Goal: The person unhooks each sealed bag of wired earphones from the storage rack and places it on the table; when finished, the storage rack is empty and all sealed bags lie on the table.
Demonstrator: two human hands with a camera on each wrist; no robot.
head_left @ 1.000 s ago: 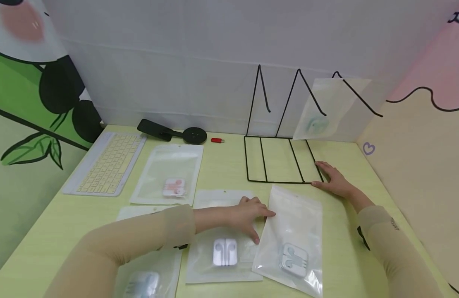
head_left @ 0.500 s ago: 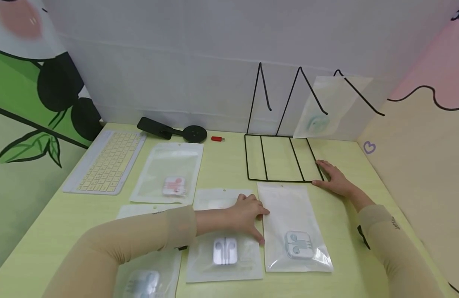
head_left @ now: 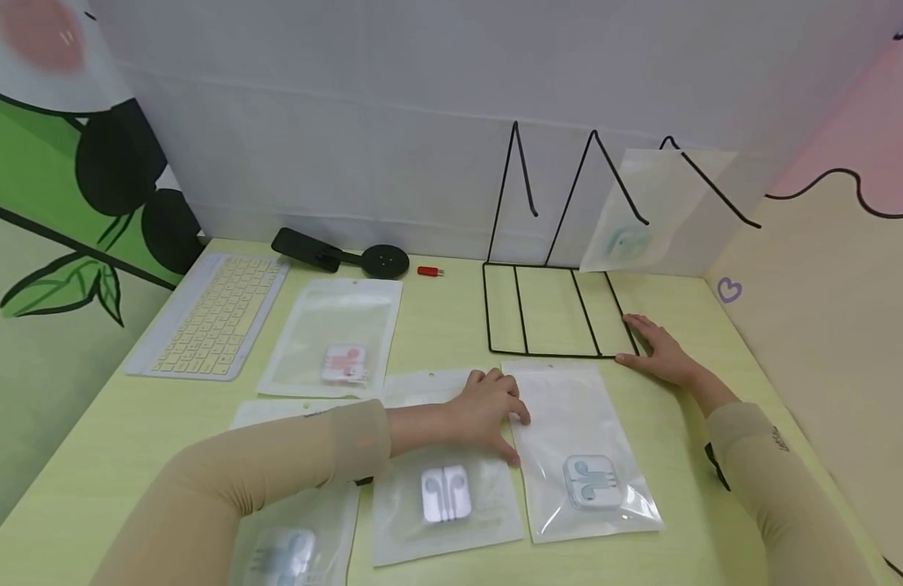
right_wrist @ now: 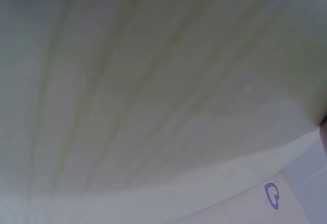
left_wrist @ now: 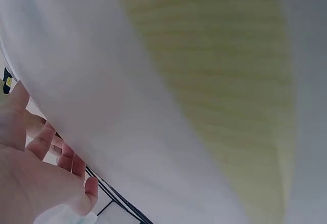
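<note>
My left hand [head_left: 484, 415] lies over the middle clear-fronted bag [head_left: 400, 521], which holds a white earphone case [head_left: 446, 494]. Its fingertips and thumb are at the left edge of the right-hand bag [head_left: 561, 415], which has another earphone case [head_left: 592, 482] inside. In the left wrist view, the fingers of the left hand [left_wrist: 41, 168] are spread and gently bent beside pale blurred plastic. My right hand [head_left: 664, 356] rests at the front right corner of the black wire rack [head_left: 543, 355], thumb and fingers spread along its bars. A bag [head_left: 660, 207] hangs from the rack's right hook.
Further left lie a bag with a pink earphone case [head_left: 345, 363] and a bag [head_left: 298, 521] partly under my left forearm. A white keyboard [head_left: 210, 317], a black stand [head_left: 342, 255] and a red USB stick [head_left: 430, 271] lie behind. A white curtain [head_left: 312, 146] backs the table.
The right-hand bag has swung straighter, its top shifting left beside the middle bag. The middle bag has since turned slightly under my left hand. My right hand has stayed at the rack.
</note>
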